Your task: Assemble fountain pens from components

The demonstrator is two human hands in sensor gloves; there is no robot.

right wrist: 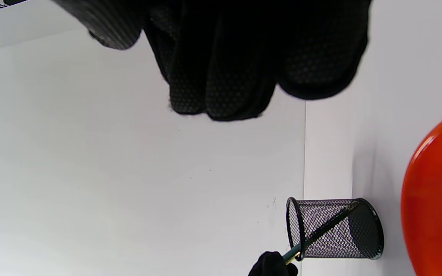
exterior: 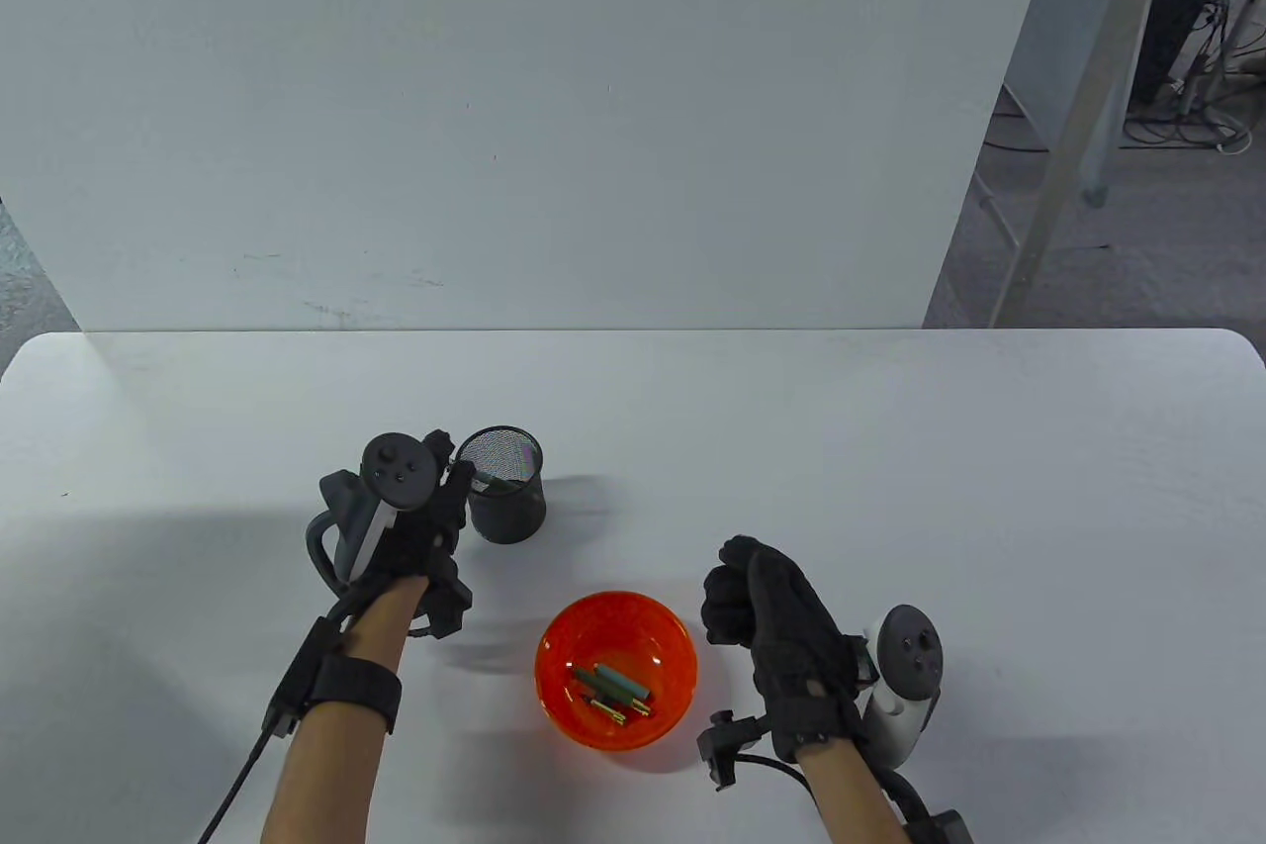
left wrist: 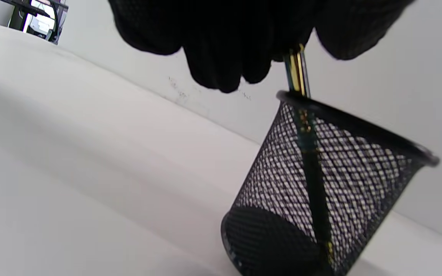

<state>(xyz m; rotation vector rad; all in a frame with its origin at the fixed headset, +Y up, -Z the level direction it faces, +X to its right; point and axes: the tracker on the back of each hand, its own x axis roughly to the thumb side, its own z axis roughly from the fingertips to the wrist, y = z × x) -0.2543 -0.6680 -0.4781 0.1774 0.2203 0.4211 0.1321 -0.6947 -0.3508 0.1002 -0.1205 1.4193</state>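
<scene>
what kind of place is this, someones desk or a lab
Likely a lab or recording workspace, not a home desk: a bare white table against a plain white backdrop board, with tangled cables on grey carpet behind.

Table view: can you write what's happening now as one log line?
left hand: lowering pen into mesh cup | right hand: curled, empty | orange bowl: parts left

Orange bowl [exterior: 676, 676], black mesh cup [exterior: 506, 513]
</scene>
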